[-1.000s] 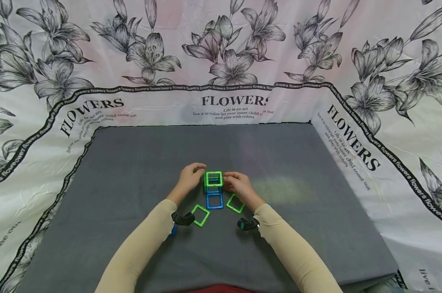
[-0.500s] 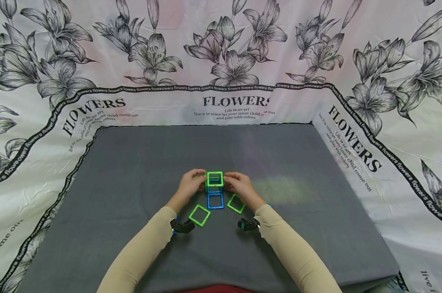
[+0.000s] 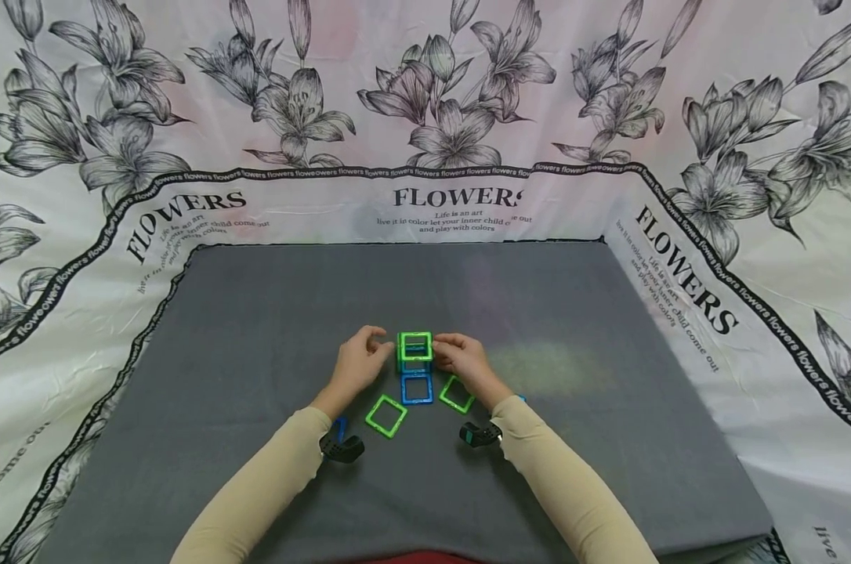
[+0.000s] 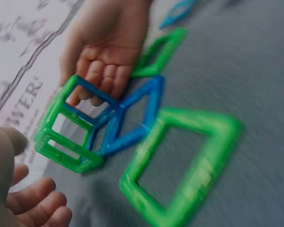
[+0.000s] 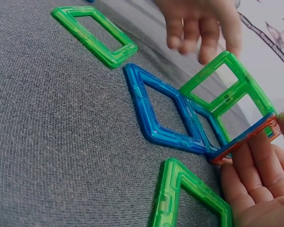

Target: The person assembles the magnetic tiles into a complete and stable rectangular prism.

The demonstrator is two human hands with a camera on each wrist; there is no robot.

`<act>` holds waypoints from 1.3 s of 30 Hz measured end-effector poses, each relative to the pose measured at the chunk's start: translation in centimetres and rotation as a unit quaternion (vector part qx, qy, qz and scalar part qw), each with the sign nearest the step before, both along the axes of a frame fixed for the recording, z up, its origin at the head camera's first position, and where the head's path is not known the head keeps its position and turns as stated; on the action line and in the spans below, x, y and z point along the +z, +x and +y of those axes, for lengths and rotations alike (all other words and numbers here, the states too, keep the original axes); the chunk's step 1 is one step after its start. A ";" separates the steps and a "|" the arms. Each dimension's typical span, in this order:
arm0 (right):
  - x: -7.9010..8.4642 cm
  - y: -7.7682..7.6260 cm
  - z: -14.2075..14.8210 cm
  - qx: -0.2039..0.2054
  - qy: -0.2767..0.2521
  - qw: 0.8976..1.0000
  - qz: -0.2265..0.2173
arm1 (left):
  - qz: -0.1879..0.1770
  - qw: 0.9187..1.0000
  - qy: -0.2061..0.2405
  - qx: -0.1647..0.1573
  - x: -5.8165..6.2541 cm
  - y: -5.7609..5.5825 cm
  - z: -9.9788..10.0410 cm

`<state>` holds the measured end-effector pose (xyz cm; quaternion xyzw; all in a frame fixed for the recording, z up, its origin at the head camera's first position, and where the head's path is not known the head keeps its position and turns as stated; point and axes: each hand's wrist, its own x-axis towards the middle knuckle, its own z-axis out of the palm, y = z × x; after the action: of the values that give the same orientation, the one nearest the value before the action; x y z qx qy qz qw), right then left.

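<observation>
A small box-like structure of magnetic tiles [image 3: 415, 347], green and blue square frames, stands on the grey cloth. A flat blue tile [image 3: 417, 389] joins its near side. My left hand [image 3: 358, 362] is just left of the structure, apart from it, its fingers loosely bent and holding nothing. On the opposite side my right hand [image 3: 464, 362] holds the upright blue side tile [image 5: 244, 137], thumb at its top corner and fingers against its outer face. That tile's lower edge looks reddish in the right wrist view.
One loose green tile [image 3: 386, 416] lies at the front left, another green tile [image 3: 457, 394] beside the right hand. A blue tile [image 3: 340, 428] is partly hidden by the left wrist strap. A floral-print sheet [image 3: 454, 141] walls the table's back and sides.
My left hand came in to the structure's left side, then drew back to the left, away from it. The right hand stays at the right side.
</observation>
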<state>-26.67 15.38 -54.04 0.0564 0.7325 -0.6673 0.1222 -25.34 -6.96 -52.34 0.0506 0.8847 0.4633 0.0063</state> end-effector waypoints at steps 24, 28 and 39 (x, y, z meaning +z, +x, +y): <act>0.1 0.3 -0.1 -0.003 0.014 1.000 0.007 | -0.014 0.950 -0.279 -0.138 0.8 6.2 0.0; 0.1 0.2 0.0 -0.006 0.013 1.000 0.007 | -0.007 0.949 -0.280 -0.145 0.8 6.0 -0.2; 0.2 0.3 -0.1 -0.010 0.012 1.000 0.006 | -0.010 0.950 -0.271 -0.153 0.3 5.5 -0.7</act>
<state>-26.38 15.27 -53.83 0.0610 0.7405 -0.6600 0.1107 -19.89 -7.67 -52.01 0.1770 0.9585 0.2006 0.0990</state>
